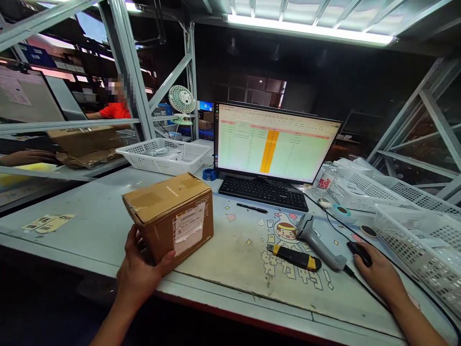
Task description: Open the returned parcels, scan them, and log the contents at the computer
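My left hand point(142, 262) grips the near left corner of a brown cardboard box point(165, 199), thumb on the front and fingers round the side. A white printed label point(188, 228) is stuck on the box's front face. On the right of the desk, my right hand point(378, 269) rests over a black computer mouse point(359, 253). Just left of that hand lies a grey barcode scanner point(320, 245) with its cable. A black and yellow utility knife point(294, 257) lies beside the scanner on a printed desk mat point(237, 259).
Behind the mat stand a monitor point(273, 139) showing a spreadsheet and a black keyboard point(262, 192). A pen point(252, 208) lies before the keyboard. White baskets line the right side; another white basket point(162, 166) sits back left. Beyond the metal frame, a person in red point(117, 110) is visible.
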A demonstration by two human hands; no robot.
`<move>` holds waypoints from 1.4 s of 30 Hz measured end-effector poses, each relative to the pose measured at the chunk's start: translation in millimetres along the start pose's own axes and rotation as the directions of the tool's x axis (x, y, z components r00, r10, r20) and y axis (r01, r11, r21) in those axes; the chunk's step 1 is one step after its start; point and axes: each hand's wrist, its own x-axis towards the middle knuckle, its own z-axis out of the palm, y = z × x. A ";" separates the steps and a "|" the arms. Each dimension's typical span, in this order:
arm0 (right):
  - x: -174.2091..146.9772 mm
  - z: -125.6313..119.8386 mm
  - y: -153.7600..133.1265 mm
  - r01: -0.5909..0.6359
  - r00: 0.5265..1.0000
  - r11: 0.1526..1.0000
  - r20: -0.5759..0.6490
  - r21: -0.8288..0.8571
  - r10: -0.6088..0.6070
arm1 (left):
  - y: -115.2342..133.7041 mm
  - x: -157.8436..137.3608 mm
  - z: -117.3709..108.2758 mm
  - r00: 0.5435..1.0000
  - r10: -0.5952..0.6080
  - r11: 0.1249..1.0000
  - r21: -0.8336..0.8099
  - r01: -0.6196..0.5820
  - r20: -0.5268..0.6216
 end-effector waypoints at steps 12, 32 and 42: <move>-0.8 -26.4 -41.0 -0.044 0.999 0.999 0.015 0.014 0.044 | 13.1 -0.2 -4.6 0.998 -0.059 0.998 -0.028 0.059 0.003; -3.6 -28.3 -22.1 -0.081 0.990 0.996 0.116 -0.029 0.084 | -13.4 7.4 7.0 0.998 0.069 0.993 -0.092 -0.068 0.004; 0.5 -22.6 -0.6 -0.049 0.994 0.995 0.094 -0.088 0.057 | -16.1 5.0 6.8 0.992 0.114 0.985 -0.126 -0.119 -0.045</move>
